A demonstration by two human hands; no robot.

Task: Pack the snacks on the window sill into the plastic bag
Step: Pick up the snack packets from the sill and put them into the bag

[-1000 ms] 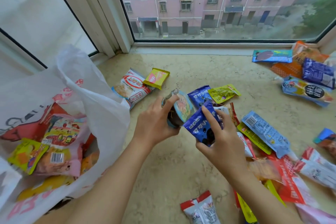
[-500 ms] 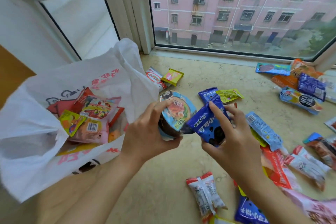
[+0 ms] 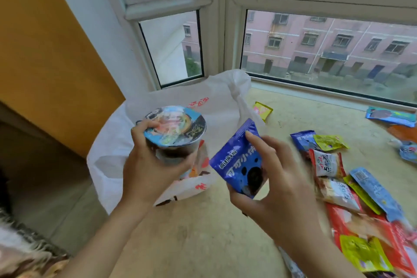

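Moved since half a second back: both hands and what they hold have swung left and now sit in front of the bag's mouth; the view has turned left too, so the bag's contents are mostly hidden behind the cup.
Window sill: beige stone, carrying the bag at its left end and loose snacks on the right.
Plastic bag: white with red print, standing open at the sill's left corner beside the orange wall.
Scattered snacks: packets in red, yellow, white and blue lie overlapping on the sill to the right of the hands; more lie further back near the window frame.
Left hand: fingers wrapped around the side of the cup, thumb on the lid's rim.
Right hand: fingers curled around the blue packet, forefinger pressed on its top edge.
Cup: round, black-sided, with a printed foil lid, held upright just in front of the bag opening.
Blue packet: tilted, held above the sill just right of the bag.
Yellow packet: lies alone on the sill behind the bag's right edge.
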